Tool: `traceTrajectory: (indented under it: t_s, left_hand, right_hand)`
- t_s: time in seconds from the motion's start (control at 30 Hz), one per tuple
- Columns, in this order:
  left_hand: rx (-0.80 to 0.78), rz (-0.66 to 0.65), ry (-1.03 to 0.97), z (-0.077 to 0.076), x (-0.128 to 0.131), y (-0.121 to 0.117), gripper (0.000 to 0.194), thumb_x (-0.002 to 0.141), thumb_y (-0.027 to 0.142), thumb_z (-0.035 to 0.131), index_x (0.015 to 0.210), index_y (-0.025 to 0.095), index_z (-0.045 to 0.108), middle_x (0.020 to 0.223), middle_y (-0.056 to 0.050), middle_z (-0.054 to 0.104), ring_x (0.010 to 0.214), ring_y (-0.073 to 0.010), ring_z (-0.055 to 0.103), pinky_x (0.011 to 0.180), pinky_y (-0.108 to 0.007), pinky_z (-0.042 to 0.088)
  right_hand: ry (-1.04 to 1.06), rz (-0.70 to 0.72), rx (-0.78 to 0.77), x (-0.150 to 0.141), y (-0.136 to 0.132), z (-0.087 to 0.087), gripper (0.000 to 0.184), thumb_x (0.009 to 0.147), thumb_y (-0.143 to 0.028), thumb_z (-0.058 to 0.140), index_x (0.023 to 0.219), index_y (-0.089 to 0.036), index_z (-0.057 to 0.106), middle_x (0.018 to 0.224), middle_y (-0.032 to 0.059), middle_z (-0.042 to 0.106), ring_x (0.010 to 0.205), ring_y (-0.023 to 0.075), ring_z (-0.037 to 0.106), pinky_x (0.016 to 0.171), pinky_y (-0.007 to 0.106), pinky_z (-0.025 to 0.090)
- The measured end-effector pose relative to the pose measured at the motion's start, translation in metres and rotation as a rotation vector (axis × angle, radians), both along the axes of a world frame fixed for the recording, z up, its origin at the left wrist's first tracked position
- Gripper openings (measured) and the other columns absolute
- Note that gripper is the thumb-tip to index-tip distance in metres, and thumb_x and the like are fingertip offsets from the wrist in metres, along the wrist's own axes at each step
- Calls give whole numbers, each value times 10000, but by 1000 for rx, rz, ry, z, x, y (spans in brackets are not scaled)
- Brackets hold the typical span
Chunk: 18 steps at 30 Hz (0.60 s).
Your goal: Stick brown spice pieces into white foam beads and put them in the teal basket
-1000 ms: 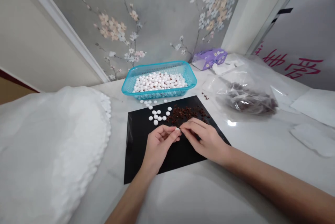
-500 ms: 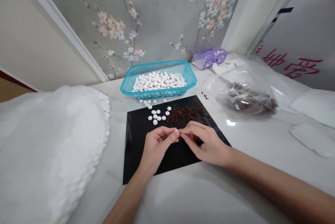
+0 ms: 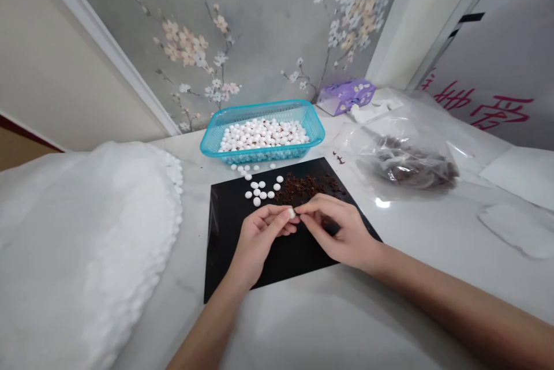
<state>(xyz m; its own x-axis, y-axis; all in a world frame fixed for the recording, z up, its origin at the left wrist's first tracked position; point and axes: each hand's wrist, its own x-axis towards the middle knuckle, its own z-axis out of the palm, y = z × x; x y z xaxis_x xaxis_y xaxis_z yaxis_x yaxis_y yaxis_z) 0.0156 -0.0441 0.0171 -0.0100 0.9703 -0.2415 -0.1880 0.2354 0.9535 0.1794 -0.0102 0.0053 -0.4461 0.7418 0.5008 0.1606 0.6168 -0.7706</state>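
Between the thumb and fingers of my left hand (image 3: pixel 262 234) is a small white round piece (image 3: pixel 291 212). My right hand (image 3: pixel 340 228) is pinched just beside it, holding a tiny brown piece (image 3: pixel 296 212) whose end points at the white one; whether they touch I cannot tell. Both hands are over a black mat (image 3: pixel 229 243). Several loose white round pieces (image 3: pixel 263 195) lie on the mat beyond my left hand. A spread of small reddish-brown pieces (image 3: pixel 305 186) lies past my right hand.
Behind the mat stands a blue plastic basket (image 3: pixel 262 156) of white pieces, some showing brown bits. A clear bag (image 3: pixel 411 168) of brown pieces lies right, near a purple tissue pack (image 3: pixel 346 96). A big white bag (image 3: pixel 78 243) covers the left side of the table.
My left hand has tilted slightly, and the white piece shows more between its fingertips. My right hand has shifted a little upward, still pinched close to it.
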Motion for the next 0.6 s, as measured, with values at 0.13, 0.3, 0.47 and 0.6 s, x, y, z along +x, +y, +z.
traceTrajectory:
  t_s: [0.13, 0.3, 0.47, 0.6]
  left_hand:
    - [-6, -14, -17, 0, 0, 0, 198, 789, 340, 619, 867, 172, 690, 772, -16, 699, 673, -71, 615, 661, -156, 484]
    - [0, -28, -19, 2, 1, -1, 194, 789, 338, 616, 839, 169, 697, 747, -15, 686, 658, -70, 601, 643, -153, 472]
    - [17, -42, -4, 1, 1, 0, 190, 795, 334, 606, 825, 168, 692, 718, -8, 669, 642, -72, 588, 628, -159, 461]
    - [26, -48, 19, -1, 1, 0, 194, 797, 335, 601, 849, 171, 690, 723, -7, 667, 645, -78, 584, 632, -172, 459]
  right_hand:
    - [27, -49, -40, 0, 2, -1, 178, 812, -106, 514, 958, -194, 567, 775, 1, 511, 554, 66, 506, 466, 194, 416]
    - [-4, -47, -36, -1, 3, -1, 139, 824, -148, 527, 944, -194, 581, 771, 8, 525, 592, 83, 544, 496, 212, 439]
    - [-44, -32, -11, -2, 3, 0, 123, 839, -184, 532, 944, -192, 595, 765, 16, 543, 594, 87, 551, 500, 212, 450]
    - [-53, -23, 22, -1, 4, -1, 122, 853, -187, 512, 946, -188, 591, 776, 24, 559, 583, 84, 550, 481, 205, 446]
